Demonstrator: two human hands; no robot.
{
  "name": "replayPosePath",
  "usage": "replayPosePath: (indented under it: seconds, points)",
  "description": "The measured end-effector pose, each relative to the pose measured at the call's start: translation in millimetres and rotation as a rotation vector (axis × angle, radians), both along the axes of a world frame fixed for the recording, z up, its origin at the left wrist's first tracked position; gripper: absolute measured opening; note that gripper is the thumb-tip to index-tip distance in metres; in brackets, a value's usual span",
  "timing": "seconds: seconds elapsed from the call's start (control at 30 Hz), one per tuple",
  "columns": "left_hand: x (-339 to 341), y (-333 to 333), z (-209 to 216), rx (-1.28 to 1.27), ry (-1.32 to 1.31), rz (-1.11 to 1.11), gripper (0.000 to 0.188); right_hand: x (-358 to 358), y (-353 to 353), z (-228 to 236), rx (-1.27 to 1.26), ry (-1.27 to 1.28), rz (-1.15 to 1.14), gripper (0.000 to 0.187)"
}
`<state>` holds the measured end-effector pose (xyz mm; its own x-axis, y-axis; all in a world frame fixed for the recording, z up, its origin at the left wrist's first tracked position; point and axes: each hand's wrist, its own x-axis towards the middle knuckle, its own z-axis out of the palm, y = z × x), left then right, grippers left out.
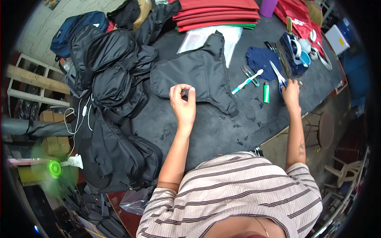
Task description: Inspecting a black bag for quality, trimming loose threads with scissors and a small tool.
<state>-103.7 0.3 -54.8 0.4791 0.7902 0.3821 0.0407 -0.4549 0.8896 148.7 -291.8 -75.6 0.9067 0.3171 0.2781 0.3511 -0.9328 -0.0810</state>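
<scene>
The flat black bag (180,73) lies on the dark bench (208,137) right in front of the person, its broad rounded end to the left and its narrower straps and corners spreading to the right. Over its near edge is the left hand (182,107), fingers curled round so that thumb and forefinger almost meet; from where I stand I can't tell whether they pinch anything small. The right hand (291,93), well apart from the bag, has its fingers closed about the blue handles of the scissors (278,72), whose blades point away from the person.

Between the bag and that hand lie a white-and-teal toothbrush (247,81), small snips (250,75) and a green lighter (266,93), with a dark blue cloth (262,61) just beyond. Dark scraps (251,119) dot the near part of the bench.

Black backpacks (113,75) are heaped to the left. At the far side, a stack of red folded fabric (218,14) sits partly on clear plastic (234,37). A green fan (54,169) whirs at the lower left.
</scene>
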Motion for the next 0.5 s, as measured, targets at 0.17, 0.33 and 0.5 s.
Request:
replayPosePath:
  seconds: [0.17, 0.33, 0.5]
  points:
    - [12.1, -1.8, 2.4, 0.287, 0.074, 0.002, 0.011, -37.8, 70.3, 13.4, 0.466, -0.167, 0.569, 0.009]
    - [48.0, -20.0, -16.6, 0.472, 0.327, -0.065, 0.057, -46.5, 120.1, -3.3, 0.053, -0.045, 0.329, 0.028]
    - [63.9, -27.1, -36.1, 0.592, 0.802, -0.058, 0.072, -26.6, 134.5, 8.9, -0.092, 0.175, 0.184, 0.029]
